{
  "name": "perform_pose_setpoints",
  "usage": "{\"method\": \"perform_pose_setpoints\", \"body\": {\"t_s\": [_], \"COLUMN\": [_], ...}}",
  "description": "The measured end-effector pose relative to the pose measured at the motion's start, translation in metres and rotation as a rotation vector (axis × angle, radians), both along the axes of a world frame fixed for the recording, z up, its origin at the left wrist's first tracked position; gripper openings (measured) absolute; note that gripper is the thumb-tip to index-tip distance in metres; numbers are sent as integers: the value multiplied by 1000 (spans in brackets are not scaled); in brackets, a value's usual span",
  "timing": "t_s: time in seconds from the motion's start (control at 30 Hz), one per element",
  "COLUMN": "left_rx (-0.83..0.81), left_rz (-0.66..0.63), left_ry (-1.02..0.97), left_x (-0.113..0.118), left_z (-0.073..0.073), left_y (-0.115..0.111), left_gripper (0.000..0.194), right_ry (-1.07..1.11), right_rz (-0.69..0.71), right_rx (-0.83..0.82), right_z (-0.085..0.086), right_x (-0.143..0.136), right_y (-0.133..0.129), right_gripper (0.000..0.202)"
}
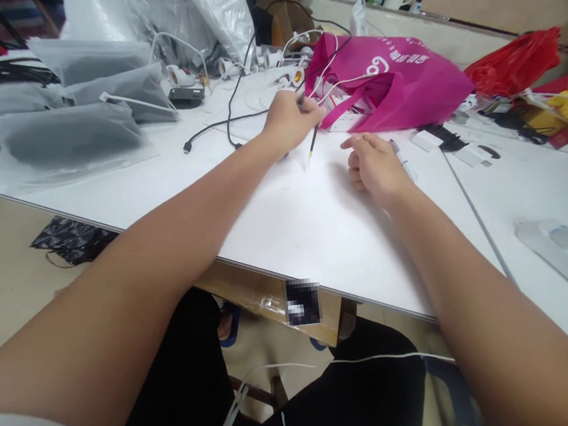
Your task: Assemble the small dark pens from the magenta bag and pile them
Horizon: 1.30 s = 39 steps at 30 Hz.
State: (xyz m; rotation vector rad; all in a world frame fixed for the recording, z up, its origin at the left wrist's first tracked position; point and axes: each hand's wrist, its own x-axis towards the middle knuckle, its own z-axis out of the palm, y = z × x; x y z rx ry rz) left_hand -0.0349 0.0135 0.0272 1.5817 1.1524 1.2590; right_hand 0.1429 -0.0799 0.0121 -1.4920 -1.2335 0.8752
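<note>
My left hand [292, 117] is closed in a pinch above the white table, its fingers gripping a thin black cable [314, 140]. A short length with a pale tip hangs down below the fingers. More black cable [227, 120] trails leftward over the tabletop, ending in a small plug [187, 146]. To the right, my right hand [375, 167] hovers low over the table with nothing visible in it. Its index finger points toward the cable end, while the other fingers curl loosely. Just behind it lies a white pen-like item [404, 161], partly hidden.
Behind my hands stands a magenta bag [413, 90] with small boxes inside. Frosted pouches [69, 140] lie at the left, near a dark small device [186, 97] and several lamp sockets [227, 66]. White adapters [428, 140] and a red bag [515, 63] are at the right.
</note>
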Motion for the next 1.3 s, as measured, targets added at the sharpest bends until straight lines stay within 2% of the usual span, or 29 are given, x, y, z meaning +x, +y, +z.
{"method": "perform_pose_setpoints", "body": {"t_s": [0.1, 0.23, 0.33, 0.57, 0.73, 0.97, 1.07, 1.2, 1.3], "left_rx": [99, 157, 158, 304, 361, 267, 277, 253, 257], "left_rz": [-94, -124, -116, -120, -77, 48, 52, -39, -83], "left_ry": [221, 541, 621, 814, 847, 705, 676, 798, 885], "left_x": [3, 5, 4, 3, -10, -42, -41, -35, -35], "left_z": [-11, -21, -24, -29, -20, 5, 5, -3, -6], "left_y": [-5, -9, -8, -3, 2, 13, 14, 12, 12], "left_gripper": [30, 20, 8, 21, 32, 25, 33, 57, 59], "right_ry": [-7, -15, -20, -16, -1, 5, 5, 0, -2], "right_rz": [-11, 4, 17, -4, -4, -11, -22, -24, -11], "right_rx": [22, 39, 43, 63, 70, 86, 79, 58, 52], "right_z": [-1, -1, 0, -1, 0, -1, -1, 0, 2], "right_x": [4, 6, 6, 3, 2, 7, 7, 6, 6], "right_y": [2, 3, 2, 1, 0, 3, 3, 1, 0], "right_gripper": [41, 44, 46, 43, 41, 44, 43, 40, 39]}}
